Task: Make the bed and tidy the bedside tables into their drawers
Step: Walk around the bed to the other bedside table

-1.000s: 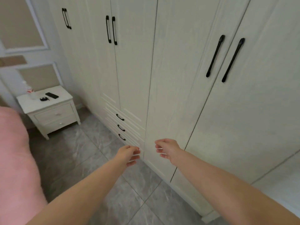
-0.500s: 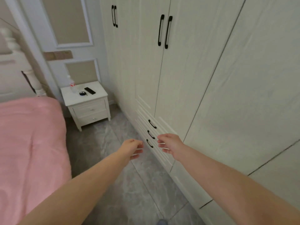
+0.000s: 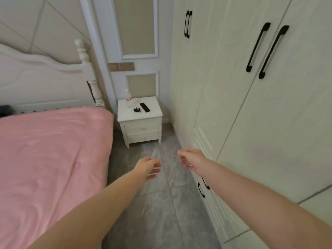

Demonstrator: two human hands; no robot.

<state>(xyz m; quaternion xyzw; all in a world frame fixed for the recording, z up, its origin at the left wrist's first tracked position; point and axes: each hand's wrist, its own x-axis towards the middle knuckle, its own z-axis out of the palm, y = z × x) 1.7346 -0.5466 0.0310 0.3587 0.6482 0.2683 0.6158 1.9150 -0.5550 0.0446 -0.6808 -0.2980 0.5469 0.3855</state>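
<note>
Now | bedside table [image 3: 154,115]: both drawers closed; bottle [image 3: 128,100], remote [image 3: 144,107] on top | hands [image 3: 148,166] [image 3: 193,160] loosely spread, empty

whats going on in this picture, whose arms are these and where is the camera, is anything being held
The camera sits on a person's head and looks forward and down, so the two bare arms are that person's own. The left hand and right hand reach out over the grey floor, fingers loosely open, holding nothing. On the left is a bed with a pink cover; on the right, a cream wardrobe. Ahead stands a white bedside table with two closed drawers. On it lie a plastic bottle, a black remote and a small round black item too small to identify.
</note>
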